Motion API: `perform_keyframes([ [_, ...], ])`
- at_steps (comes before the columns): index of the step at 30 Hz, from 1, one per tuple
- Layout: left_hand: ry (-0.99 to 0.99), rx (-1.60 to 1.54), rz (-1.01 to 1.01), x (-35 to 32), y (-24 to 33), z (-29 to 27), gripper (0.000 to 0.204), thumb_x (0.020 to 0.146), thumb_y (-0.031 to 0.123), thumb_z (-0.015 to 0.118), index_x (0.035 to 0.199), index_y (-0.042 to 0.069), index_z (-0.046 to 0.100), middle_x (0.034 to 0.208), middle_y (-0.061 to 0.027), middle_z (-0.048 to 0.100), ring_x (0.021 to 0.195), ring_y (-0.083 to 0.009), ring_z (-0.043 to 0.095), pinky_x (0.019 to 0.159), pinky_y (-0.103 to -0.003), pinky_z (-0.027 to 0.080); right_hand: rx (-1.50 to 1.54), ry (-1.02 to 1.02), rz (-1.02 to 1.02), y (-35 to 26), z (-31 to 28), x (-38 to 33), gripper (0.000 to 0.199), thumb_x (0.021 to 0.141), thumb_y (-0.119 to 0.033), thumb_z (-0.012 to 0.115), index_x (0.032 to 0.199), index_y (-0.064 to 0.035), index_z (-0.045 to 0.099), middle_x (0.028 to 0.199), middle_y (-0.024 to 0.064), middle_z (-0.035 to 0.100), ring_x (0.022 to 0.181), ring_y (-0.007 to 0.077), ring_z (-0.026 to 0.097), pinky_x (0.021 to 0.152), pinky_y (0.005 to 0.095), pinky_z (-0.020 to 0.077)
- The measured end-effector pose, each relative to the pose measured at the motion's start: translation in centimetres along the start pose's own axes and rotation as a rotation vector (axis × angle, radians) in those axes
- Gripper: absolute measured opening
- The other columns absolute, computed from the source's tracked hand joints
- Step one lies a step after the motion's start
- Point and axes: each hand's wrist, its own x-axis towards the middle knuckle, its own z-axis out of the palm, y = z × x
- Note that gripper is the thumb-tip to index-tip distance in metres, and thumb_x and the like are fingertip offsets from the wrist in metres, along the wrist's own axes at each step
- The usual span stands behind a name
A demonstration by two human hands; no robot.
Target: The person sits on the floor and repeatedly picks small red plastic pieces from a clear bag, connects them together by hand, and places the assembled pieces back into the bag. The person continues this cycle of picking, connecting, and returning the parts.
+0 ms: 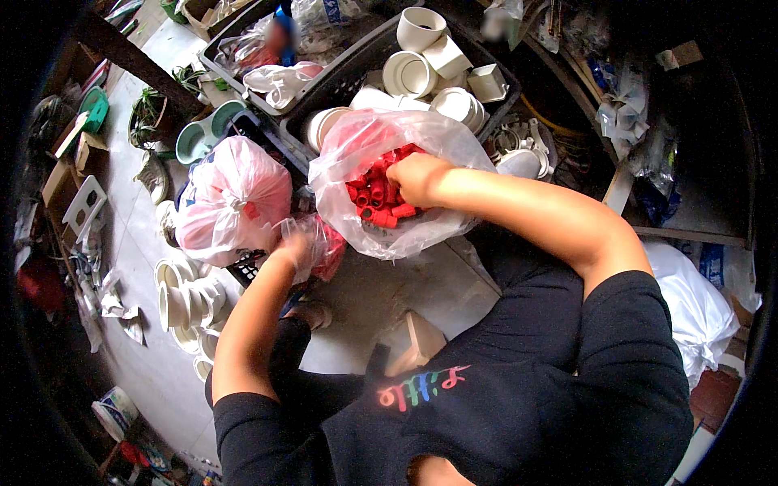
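Right hand (415,178): fingers curled, buried among red fittings (374,198) inside clear bag (421,134).
Left hand (293,249): clenched on small bag (322,243), near left.

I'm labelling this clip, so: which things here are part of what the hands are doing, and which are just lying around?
In use:
- right hand inside the large clear bag of red caps
- left hand holding a small clear bag

Lying about:
- tied pink bag
- white pipe fittings in a black crate
- white fittings on the floor
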Motion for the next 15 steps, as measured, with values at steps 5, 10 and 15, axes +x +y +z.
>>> perform_keyframes([
  [5,0.119,-0.04,0.165,-3.1,-0.9,-4.1,0.02,0.078,0.029,0.052,0.087,0.014,0.062,0.087,-0.006,0.061,0.073,-0.0203,0.058,0.061,-0.031,0.046,-0.132,-0.146,-0.037,0.0,2.0,-0.4,0.017,0.07,-0.011,0.051,0.081,-0.0061,0.063,0.085,0.0146,0.062,0.082,0.0308,0.059,0.072,0.0378,0.0462],
  [10,0.01,-0.362,0.056,-5.3,-0.4,-12.3,0.03,0.078,0.035,0.052,0.093,0.012,0.062,0.097,-0.0074,0.061,0.086,-0.022,0.059,0.071,-0.035,0.046,-0.316,-0.026,-0.159,0.1,3.4,-1.6,0.02,0.076,-0.012,0.049,0.092,-0.0082,0.061,0.085,0.0133,0.062,0.082,0.0283,0.061,0.066,0.0391,0.0491],
  [15,-0.264,-2.949,-0.383,0.1,0.4,-1.6,0.028,0.076,0.034,0.054,0.088,0.01,0.061,0.086,-0.0088,0.063,0.079,-0.0247,0.06,0.072,-0.04,0.046,-0.243,0.076,-0.242,0.0,5.4,-0.3,0.021,0.078,-0.019,0.048,0.095,-0.0089,0.056,0.076,0.0135,0.062,0.076,0.0291,0.061,0.063,0.0402,0.0482],
])
